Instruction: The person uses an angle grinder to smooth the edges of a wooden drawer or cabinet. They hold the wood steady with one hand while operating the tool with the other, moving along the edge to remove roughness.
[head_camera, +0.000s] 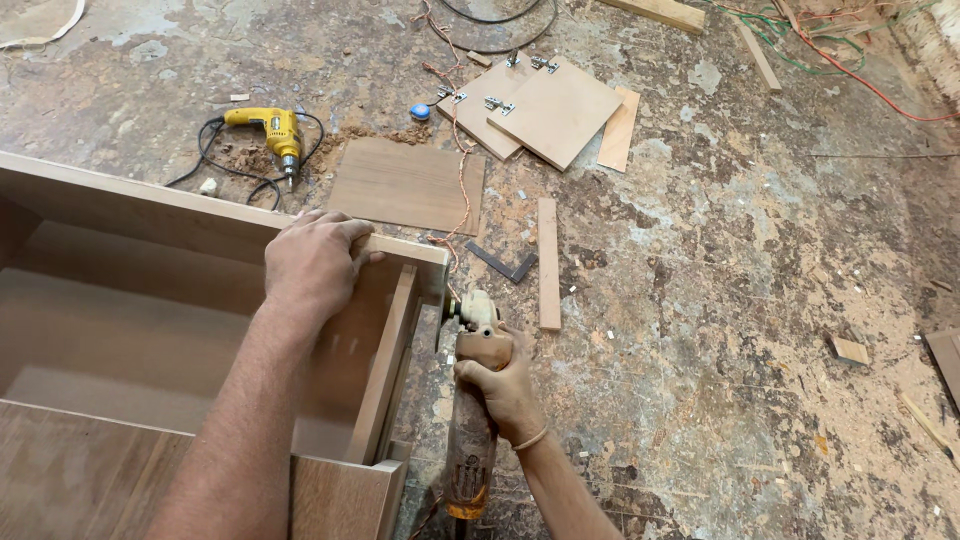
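Your right hand (510, 388) is wrapped tight around the body of a dust-caked angle grinder (472, 420), fingers curled over its top, a thin band on the wrist. The grinder points away from you, its head (470, 310) right up against the outer end of the wooden cabinet box (120, 300), just below the box's far corner; whether the disc actually touches the wood cannot be told. Its tail end reaches down toward the bottom edge of the view, beside your forearm.

Your left hand (312, 262) lies palm-down on the top edge of the box's far wall, fingers folded over the rim near that same corner, gripping the board. The box sits open-topped at the left of the view, a narrow upright panel (385, 360) standing inside it close to the end wall.

Past the grinder, on the rough, stained floor (720, 330), a slim wooden strip (548, 262) lies lengthwise, with a small dark metal square (505, 264) just beside it. Further out rests a flat veneered sheet (405, 184), and beyond that a stack of small door panels (545, 108) carrying metal hinges. A twisted cord (462, 170) runs across the sheet toward the grinder. Well off to the left, a yellow electric drill (272, 130) lies on its black cable next to a little heap of sawdust
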